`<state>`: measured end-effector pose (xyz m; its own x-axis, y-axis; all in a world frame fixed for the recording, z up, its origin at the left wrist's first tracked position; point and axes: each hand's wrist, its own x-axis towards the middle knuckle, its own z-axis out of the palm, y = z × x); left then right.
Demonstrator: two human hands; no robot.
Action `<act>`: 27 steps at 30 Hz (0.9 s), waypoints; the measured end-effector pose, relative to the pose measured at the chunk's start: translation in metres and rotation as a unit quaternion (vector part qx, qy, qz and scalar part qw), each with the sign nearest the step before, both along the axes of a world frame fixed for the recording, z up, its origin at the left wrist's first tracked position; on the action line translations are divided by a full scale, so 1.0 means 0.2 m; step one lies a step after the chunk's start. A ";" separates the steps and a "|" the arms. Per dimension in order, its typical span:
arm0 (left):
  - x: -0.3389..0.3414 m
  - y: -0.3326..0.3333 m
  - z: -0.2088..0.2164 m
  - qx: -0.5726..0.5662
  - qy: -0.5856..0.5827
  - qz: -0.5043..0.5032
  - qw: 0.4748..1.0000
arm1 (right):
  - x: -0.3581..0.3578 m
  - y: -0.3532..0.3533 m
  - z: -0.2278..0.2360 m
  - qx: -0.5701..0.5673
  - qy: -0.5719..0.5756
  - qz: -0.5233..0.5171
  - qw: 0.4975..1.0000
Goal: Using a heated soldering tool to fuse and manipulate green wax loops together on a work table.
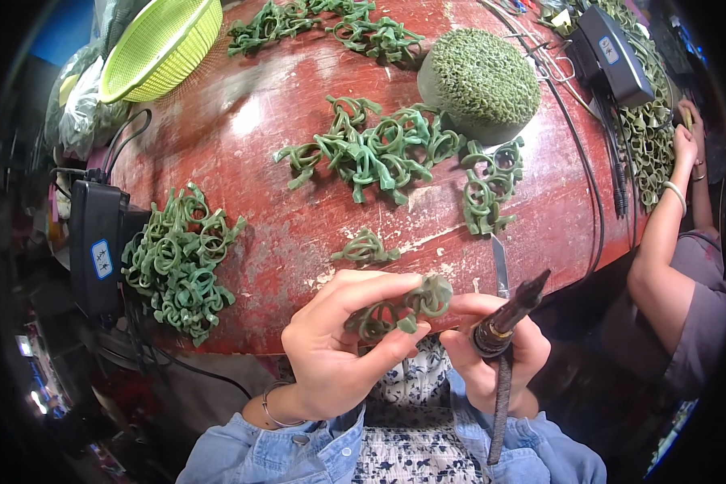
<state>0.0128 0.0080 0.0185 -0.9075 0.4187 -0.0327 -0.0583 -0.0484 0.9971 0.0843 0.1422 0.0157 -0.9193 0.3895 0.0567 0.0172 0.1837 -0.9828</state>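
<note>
1. One green ringed piece (429, 296) sits between my left fingers (363, 294), parted only by its width.
2. One black-tipped tool (494, 331) fills my curled right fingers (531, 343).
3. One small green clump (367, 248) lies beyond my left fingers.

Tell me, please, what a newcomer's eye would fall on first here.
By the near edge of the red table, the left hand holding a green looped piece and the right hand holding a dark tool would probably catch attention first. Next might come the bright yellow-green basket at the far left and the rough-topped green block toward the far right.
</note>
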 end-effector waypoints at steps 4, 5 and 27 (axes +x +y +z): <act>0.00 0.00 0.03 0.106 -0.185 -0.021 0.977 | -0.01 0.00 0.02 -0.010 0.031 0.038 0.999; 0.00 0.00 0.04 0.128 -0.221 -0.031 0.966 | -0.01 0.00 0.03 -0.010 0.030 0.039 0.999; -0.01 -0.02 0.00 0.179 -0.266 -0.099 0.942 | 0.00 0.01 0.04 0.004 0.042 0.037 0.998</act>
<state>0.0118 0.0033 0.0177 -0.7053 0.6491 -0.2849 -0.5880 -0.3111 0.7466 0.0840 0.1446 0.0236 -0.9378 0.3190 0.1372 -0.0790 0.1885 -0.9789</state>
